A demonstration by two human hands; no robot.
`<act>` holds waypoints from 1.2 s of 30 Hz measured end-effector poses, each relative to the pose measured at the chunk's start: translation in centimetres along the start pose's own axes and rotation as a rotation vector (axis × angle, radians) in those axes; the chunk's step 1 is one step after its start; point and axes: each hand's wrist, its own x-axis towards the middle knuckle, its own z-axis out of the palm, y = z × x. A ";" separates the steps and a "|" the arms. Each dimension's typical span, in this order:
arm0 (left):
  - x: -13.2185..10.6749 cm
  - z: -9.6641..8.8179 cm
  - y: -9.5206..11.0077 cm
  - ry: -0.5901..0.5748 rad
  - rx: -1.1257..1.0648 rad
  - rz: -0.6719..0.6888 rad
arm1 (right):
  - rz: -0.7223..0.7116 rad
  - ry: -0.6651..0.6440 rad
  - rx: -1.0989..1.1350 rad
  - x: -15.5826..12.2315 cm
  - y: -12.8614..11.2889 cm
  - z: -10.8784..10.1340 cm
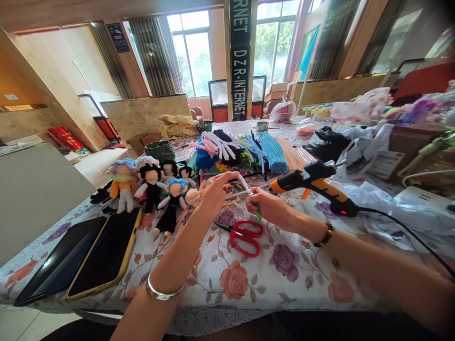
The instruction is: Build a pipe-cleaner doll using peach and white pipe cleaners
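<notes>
My left hand is closed in a pinch on a thin white pipe cleaner, held up over the floral tablecloth. My right hand is closed too, gripping the other end of that pipe cleaner together with a small green piece. Red-handled scissors lie on the cloth just below both hands. An orange and black glue gun stands just right of my right hand, its nozzle pointing left.
Several small pipe-cleaner dolls lie at the left. Two phones lie near the left front edge. Bundles of coloured pipe cleaners sit behind the hands. Plastic bags and boxes crowd the right side, and the glue gun's cable trails right.
</notes>
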 end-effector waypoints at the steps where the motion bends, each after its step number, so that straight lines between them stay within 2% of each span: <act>1: 0.0 0.0 0.0 -0.017 -0.025 -0.005 | 0.000 0.001 -0.004 0.0 -0.1 0.1; 4: 0.0 -0.1 -0.1 -0.064 -0.097 -0.015 | 0.011 -0.002 -0.001 -0.1 -0.3 0.2; 20: 0.2 -0.3 -0.1 -0.078 -0.147 -0.026 | 0.013 -0.041 0.061 0.2 -0.1 -0.3; 36: 0.1 0.0 0.2 -0.008 -0.176 -0.048 | 0.008 -0.043 0.052 0.3 -0.1 -0.3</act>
